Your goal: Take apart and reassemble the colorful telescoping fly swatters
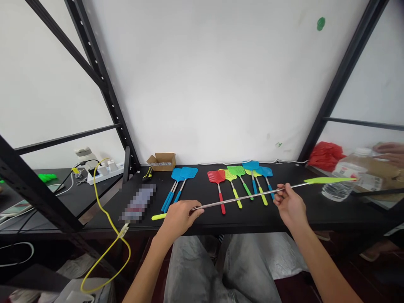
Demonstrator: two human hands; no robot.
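A yellow-green fly swatter (235,200) with a long extended metal rod is held across in front of me, tilted up toward the right. My left hand (180,216) is closed round it near its handle, which pokes out to the left. Near the swatter's head, my right hand (289,205) pinches the rod between bent fingers. Behind the rod, several short swatters lie on the black shelf: a red one (216,176), a green one (236,170), yellow ones and blue ones (250,165). Farther left lies a group of blue swatters (189,173).
At the back stands a small open cardboard box (161,161), beside a yellow-black tool (147,173). A blurred phone-like device (139,204) has a yellow cable (109,219). On the right are a plastic bottle (344,176), a red bag (325,155) and another person's hand (391,151).
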